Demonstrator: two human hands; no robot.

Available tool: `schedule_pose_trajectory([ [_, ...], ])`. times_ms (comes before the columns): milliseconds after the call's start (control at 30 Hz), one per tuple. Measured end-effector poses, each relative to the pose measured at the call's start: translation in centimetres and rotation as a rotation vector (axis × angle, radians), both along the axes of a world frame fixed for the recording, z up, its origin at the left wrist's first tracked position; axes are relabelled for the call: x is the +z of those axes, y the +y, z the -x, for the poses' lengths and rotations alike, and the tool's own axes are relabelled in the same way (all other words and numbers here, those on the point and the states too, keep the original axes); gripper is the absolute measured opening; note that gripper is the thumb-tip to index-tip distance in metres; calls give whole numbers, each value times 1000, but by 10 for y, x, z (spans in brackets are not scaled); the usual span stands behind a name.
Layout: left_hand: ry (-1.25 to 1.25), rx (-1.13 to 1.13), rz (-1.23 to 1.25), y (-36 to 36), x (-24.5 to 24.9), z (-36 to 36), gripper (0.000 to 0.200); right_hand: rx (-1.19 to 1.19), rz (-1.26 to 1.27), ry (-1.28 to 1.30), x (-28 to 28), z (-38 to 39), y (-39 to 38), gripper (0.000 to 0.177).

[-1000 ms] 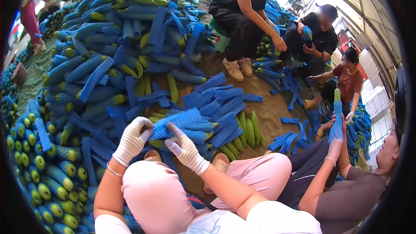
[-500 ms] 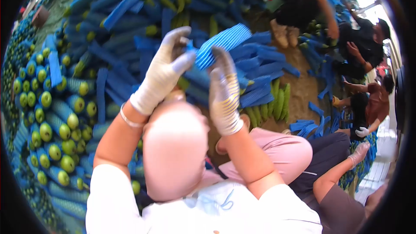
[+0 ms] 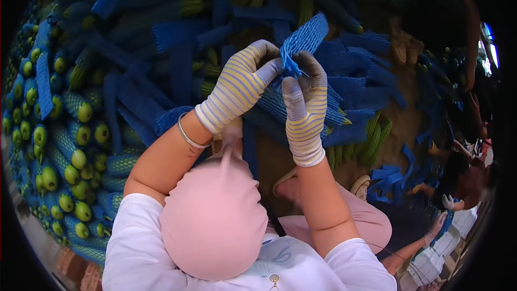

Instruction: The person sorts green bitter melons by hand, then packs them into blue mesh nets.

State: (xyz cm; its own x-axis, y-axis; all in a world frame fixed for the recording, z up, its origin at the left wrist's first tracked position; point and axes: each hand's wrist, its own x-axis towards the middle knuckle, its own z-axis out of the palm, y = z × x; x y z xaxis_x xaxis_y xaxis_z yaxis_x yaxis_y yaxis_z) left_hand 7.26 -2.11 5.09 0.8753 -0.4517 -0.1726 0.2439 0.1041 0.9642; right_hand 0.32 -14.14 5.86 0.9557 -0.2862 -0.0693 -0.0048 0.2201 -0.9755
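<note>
Gloved fingers pinch a flattened blue foam-mesh sleeve (image 3: 309, 31) above a heap.
The left hand (image 3: 235, 87) grips its frayed lower end, and the right hand (image 3: 307, 121) holds it between thumb and bent fingers, probably to steady the limp mesh, whose other end points up and away. Beyond lie loose blue strips (image 3: 363, 90), overlapping the ridged green gourds (image 3: 378, 141). A raised pink-trousered knee (image 3: 215, 221) crowds the forearms; mesh-wrapped green gourds (image 3: 49, 179) are stacked at left, ends outward.
</note>
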Motion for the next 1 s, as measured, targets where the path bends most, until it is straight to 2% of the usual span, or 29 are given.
schedule_pose_trajectory([
  [167, 144, -29, -80, 10, -30, -17, 17, 207, 126, 225, -24, -33, -24, 68],
  [233, 130, -20, -37, 15, -41, -22, 17, 388, 359, 176, -31, -39, -23, 75],
  [267, 177, -7, 32, 15, -43, -22, 17, 411, 228, 210, -30, -41, -19, 71],
  [300, 190, -1, 34, 19, -42, -22, 17, 419, 227, 222, -30, -43, -18, 71],
  [367, 395, -52, 189, 25, -37, -25, 20, 399, -67, 363, -31, -51, -21, 63],
  [433, 390, -53, 169, 27, -36, -26, 21, 449, -69, 334, -35, -55, -20, 57],
  [500, 385, -58, 145, 27, -37, -21, 23, 449, 123, 258, -31, -54, -12, 67],
  [533, 314, 17, 180, 24, -40, -17, 22, 451, 126, 258, -32, -51, -10, 67],
  [567, 241, 91, 214, 22, -43, -14, 21, 493, 167, 224, -34, -46, -9, 75],
  [600, 238, 93, 217, 22, -43, -13, 21, 534, 207, 188, -34, -42, -7, 84],
  [633, 231, 80, 178, 23, -44, -12, 22, 536, 212, 188, -34, -42, -5, 84],
  [700, 231, 65, 146, 26, -44, -5, 24, 602, 487, 135, -30, -38, -3, 99],
  [733, 224, 29, 100, 29, -44, -3, 26, 562, 257, 169, -33, -34, 0, 101],
  [833, 229, 12, 78, 33, -38, 1, 27, 549, 227, 265, -18, -24, 4, 104],
  [900, 248, 27, 98, 33, -31, 5, 26, 514, 231, 218, -26, -17, 5, 106],
  [967, 300, 5, 264, 32, -27, 10, 23, 484, 229, 170, -31, -12, 5, 109],
  [1000, 300, 4, 266, 32, -29, 12, 23, 489, 230, 188, -28, -11, 7, 112],
])
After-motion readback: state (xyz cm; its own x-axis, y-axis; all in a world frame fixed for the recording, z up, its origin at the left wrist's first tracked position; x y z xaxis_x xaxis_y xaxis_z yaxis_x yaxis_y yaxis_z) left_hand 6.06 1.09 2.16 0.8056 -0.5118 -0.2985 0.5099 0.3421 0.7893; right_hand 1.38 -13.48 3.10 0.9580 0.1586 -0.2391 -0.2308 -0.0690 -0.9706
